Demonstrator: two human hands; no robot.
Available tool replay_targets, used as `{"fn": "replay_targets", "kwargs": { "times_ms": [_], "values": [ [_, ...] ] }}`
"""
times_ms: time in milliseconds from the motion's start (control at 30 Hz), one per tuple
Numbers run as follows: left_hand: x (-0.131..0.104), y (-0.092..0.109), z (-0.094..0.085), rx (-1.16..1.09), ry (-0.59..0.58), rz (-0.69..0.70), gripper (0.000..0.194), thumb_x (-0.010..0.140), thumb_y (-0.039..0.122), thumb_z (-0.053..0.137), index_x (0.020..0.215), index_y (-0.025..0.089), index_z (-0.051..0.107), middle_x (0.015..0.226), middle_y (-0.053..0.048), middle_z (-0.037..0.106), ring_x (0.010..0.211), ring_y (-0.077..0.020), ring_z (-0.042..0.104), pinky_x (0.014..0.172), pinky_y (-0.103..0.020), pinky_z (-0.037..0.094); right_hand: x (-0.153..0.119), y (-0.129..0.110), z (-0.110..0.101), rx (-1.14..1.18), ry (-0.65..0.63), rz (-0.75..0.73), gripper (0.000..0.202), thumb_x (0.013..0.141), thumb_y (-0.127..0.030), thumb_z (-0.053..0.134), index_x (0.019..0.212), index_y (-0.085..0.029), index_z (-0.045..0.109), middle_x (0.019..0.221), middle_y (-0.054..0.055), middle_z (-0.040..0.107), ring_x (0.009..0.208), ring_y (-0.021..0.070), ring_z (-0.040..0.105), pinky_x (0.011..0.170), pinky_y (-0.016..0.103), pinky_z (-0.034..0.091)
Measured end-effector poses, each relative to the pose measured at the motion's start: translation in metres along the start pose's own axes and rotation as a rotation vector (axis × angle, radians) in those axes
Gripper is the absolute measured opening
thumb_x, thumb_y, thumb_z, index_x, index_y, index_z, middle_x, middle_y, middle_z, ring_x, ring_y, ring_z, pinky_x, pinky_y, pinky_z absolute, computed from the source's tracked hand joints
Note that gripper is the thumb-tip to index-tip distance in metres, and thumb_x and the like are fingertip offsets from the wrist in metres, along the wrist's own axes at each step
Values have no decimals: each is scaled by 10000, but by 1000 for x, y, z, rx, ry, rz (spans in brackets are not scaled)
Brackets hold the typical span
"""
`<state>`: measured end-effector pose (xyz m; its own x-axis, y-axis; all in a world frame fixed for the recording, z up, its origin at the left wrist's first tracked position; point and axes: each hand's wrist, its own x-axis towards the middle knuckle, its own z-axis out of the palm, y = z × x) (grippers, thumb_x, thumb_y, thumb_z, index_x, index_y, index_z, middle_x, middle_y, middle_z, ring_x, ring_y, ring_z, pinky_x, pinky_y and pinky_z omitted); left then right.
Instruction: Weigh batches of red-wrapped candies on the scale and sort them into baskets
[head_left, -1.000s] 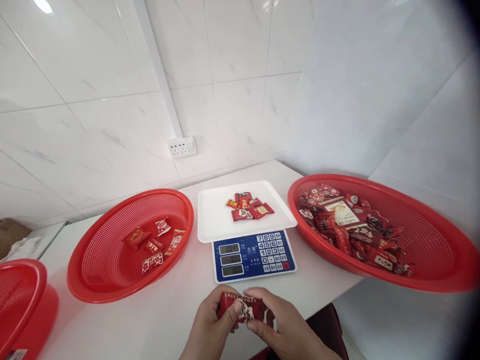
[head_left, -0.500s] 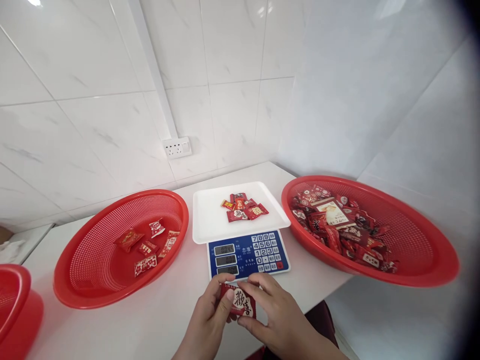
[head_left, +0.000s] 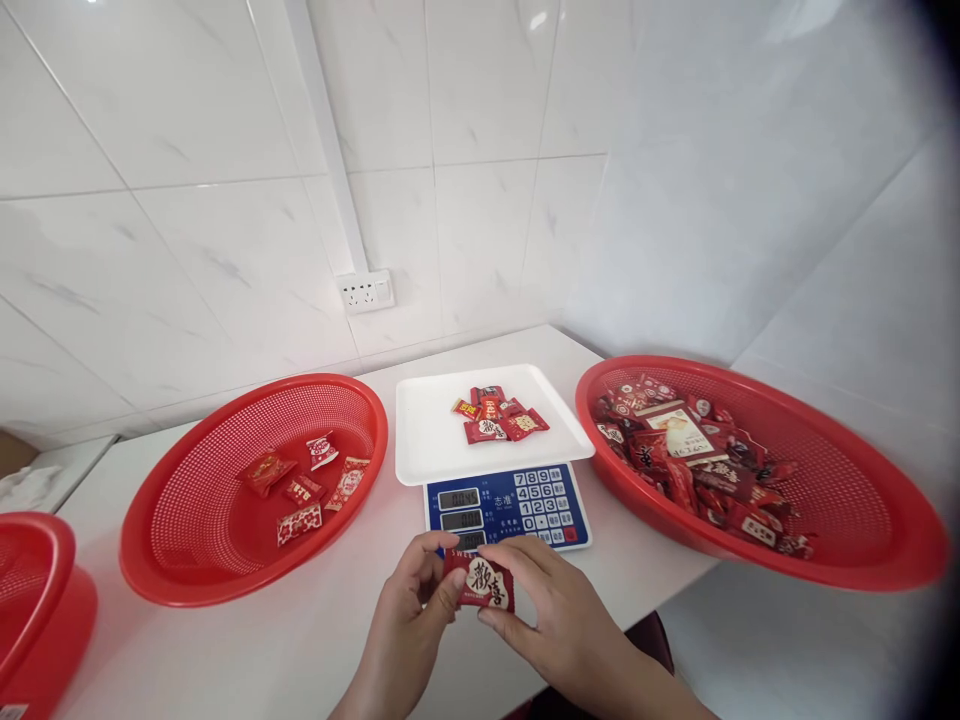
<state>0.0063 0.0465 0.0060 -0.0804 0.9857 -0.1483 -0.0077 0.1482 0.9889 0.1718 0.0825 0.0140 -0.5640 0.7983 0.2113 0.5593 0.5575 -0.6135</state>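
Observation:
A red wrapped candy packet [head_left: 484,582] with dark characters on a cream patch is held in front of the scale's keypad [head_left: 506,505]. My left hand [head_left: 411,615] pinches its left end, thumb on the front. At its right end, my right hand [head_left: 559,615] grips it between thumb and fingers. Beyond them, several red packets and a yellow one lie in a small heap [head_left: 499,418] on the scale's white tray [head_left: 427,455]. The scale's top display shows digits.
At the left, a red perforated basket [head_left: 180,500] holds several packets. A fuller red basket [head_left: 847,480] stands at the right, close to the tray. Part of another red basket [head_left: 67,600] shows at the far left. A wall socket [head_left: 365,291] is behind.
The view has shifted slightly, so the baskets and scale appear farther right. The held packet is a little higher and its front shows more fully. Both hands still hold it.

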Motion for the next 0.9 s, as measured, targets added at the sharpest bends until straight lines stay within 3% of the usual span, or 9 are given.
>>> {"fn": "replay_targets", "kwargs": {
  "times_ms": [167, 300, 400, 500, 600, 733, 833, 900],
  "values": [
    [0, 2, -9, 23, -19, 89, 351, 811, 468, 523, 1048, 212, 487, 637, 43, 499, 596, -118, 497, 582, -244, 426, 11, 7, -5, -52, 104, -76, 356, 754, -243, 611, 1105, -190, 586, 1056, 102, 606, 974, 231, 571, 832, 365, 486],
    [-2, 4, -24, 277, 146, 221, 308, 823, 415, 513, 1061, 220, 503, 753, -4, 585, 708, -153, 563, 651, -281, 464, 46, 28, -27, -151, 273, -1, 326, 795, -317, 572, 1105, -216, 594, 1041, 96, 596, 1004, 246, 556, 853, 386, 473],
    [-5, 7, -35, 480, 256, 241, 316, 816, 420, 511, 1055, 215, 531, 905, -60, 638, 805, -190, 601, 561, -260, 476, 83, 46, -45, -230, 375, 68, 367, 808, -373, 552, 1141, -220, 580, 1090, 101, 578, 1049, 267, 531, 882, 416, 450],
    [-7, 11, -43, 593, 313, 278, 301, 819, 422, 500, 1027, 213, 561, 1002, -90, 640, 844, -211, 613, 470, -239, 465, 116, 63, -52, -311, 346, 120, 374, 797, -369, 564, 1119, -182, 605, 1043, 112, 595, 997, 270, 553, 861, 404, 454],
    [-9, 14, -50, 681, 346, 362, 247, 829, 388, 497, 989, 219, 583, 990, -79, 650, 876, -217, 611, 500, -246, 484, 133, 73, -52, -375, 306, 149, 394, 790, -386, 567, 1109, -160, 618, 1042, 126, 604, 993, 284, 555, 852, 413, 451],
    [-12, 16, -56, 736, 364, 414, 205, 835, 354, 504, 970, 226, 587, 955, -54, 659, 881, -200, 606, 571, -252, 497, 130, 76, -55, -369, 328, 160, 393, 795, -407, 560, 1093, -160, 628, 1020, 126, 611, 969, 277, 567, 841, 412, 454],
    [-13, 17, -53, 698, 320, 364, 196, 835, 350, 506, 951, 216, 588, 943, -52, 656, 838, -184, 607, 600, -256, 496, 107, 67, -57, -286, 387, 123, 374, 782, -396, 584, 1077, -170, 629, 993, 108, 611, 956, 261, 572, 843, 402, 457],
    [-14, 16, -46, 604, 221, 298, 204, 845, 353, 494, 956, 208, 583, 921, -51, 651, 812, -173, 606, 620, -258, 495, 83, 56, -54, -198, 410, 87, 368, 778, -393, 595, 1084, -191, 616, 1013, 94, 606, 949, 249, 579, 838, 406, 461]
  ]
}}
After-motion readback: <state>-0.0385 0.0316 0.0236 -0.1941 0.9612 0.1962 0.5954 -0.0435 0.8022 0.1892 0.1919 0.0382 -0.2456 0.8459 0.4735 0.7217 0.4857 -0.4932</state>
